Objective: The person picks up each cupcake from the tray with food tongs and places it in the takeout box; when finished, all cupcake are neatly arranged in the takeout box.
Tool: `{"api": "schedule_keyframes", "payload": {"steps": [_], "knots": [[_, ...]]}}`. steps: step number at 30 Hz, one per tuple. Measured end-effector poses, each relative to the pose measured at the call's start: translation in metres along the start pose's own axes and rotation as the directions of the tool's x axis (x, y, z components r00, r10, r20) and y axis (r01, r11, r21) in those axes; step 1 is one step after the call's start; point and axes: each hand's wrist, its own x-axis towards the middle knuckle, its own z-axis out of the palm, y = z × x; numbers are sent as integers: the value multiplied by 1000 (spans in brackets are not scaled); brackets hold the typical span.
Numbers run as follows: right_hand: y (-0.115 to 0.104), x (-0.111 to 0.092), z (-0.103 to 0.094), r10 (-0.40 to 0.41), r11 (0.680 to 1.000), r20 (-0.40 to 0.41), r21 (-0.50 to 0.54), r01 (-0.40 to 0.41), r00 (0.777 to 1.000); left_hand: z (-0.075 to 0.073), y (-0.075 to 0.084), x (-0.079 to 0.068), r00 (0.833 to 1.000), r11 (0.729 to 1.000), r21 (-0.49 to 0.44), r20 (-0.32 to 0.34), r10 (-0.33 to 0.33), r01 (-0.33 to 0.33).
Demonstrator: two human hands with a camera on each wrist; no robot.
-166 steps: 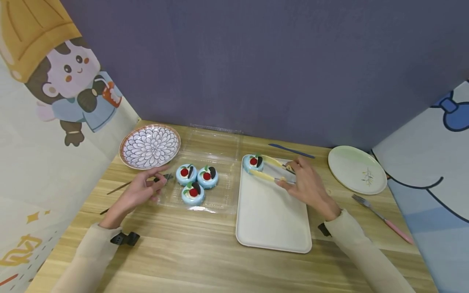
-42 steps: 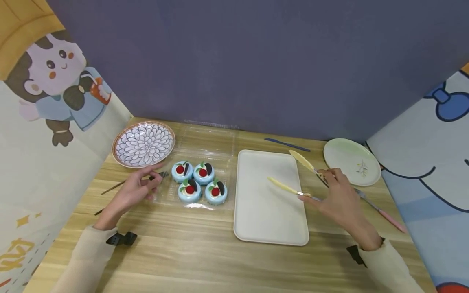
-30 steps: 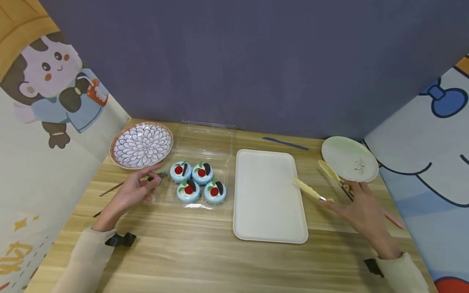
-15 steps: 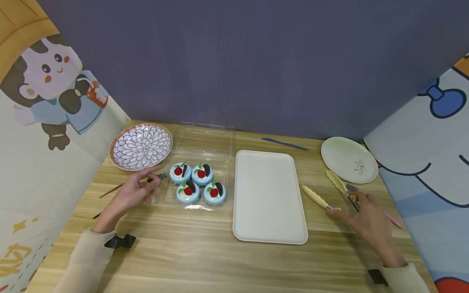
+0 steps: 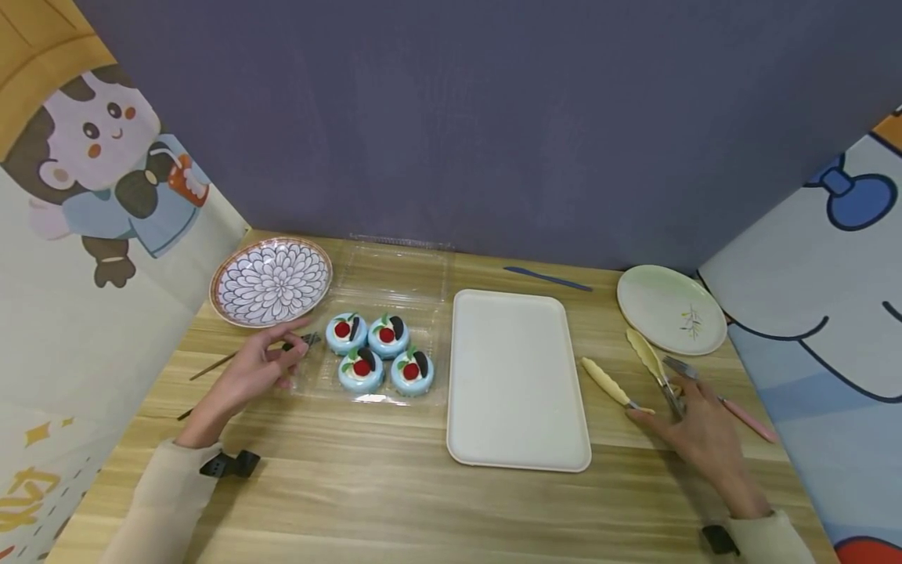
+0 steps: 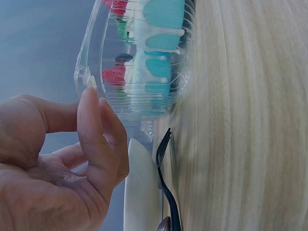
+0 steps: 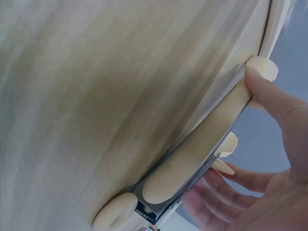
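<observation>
My left hand (image 5: 254,368) is at the left edge of a clear plastic clamshell box (image 5: 438,345), loosely curled, its fingertips right at the rim in the left wrist view. Inside the box's base sit several light-blue cakes (image 5: 362,372) topped with red berries, leaves and dark cookies. On the table to the right lie yellow-tipped food tongs (image 5: 604,382), arms spread apart. My right hand (image 5: 708,439) is over them, thumb at one arm, the other fingers spread apart beside the second arm. A pink-handled fork (image 5: 750,421) runs partly under the right fingers.
A white rectangular tray (image 5: 517,384) stands mid-table. A petal-patterned plate (image 5: 271,282) is at back left, a pale green-white plate (image 5: 658,305) at back right. A blue knife (image 5: 548,278) lies near the wall; a black fork (image 6: 166,187) lies by my left hand.
The last cake went from the tray into the box. My right hand then carried the tongs right, set them on the table and loosened its fingers. The left hand stays at the box.
</observation>
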Motion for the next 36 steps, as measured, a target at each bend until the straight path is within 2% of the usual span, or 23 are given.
{"api": "schedule_keyframes", "payload": {"steps": [7,10,15,19,28,36], "knots": [[-2,1,0,17,1000,39,7,-17,999,-2,0,0,1000,1000,-7,-3,26,-26],[-5,3,-1,6,1000,26,3,-6,1000,-2,-1,2,999,999,-13,-8,35,-35],[-18,10,-5,-70,997,-52,20,71,996,-1,-3,3,999,999,0,-6,37,-37],[-34,18,-8,-141,989,-85,34,144,986,-2,-1,4,999,999,20,-10,47,-46],[-76,34,-12,-247,965,-88,61,253,965,0,2,6,999,998,28,-24,48,-48],[-98,46,-10,-307,947,-99,70,314,947,5,2,14,999,999,18,1,47,-47]]}}
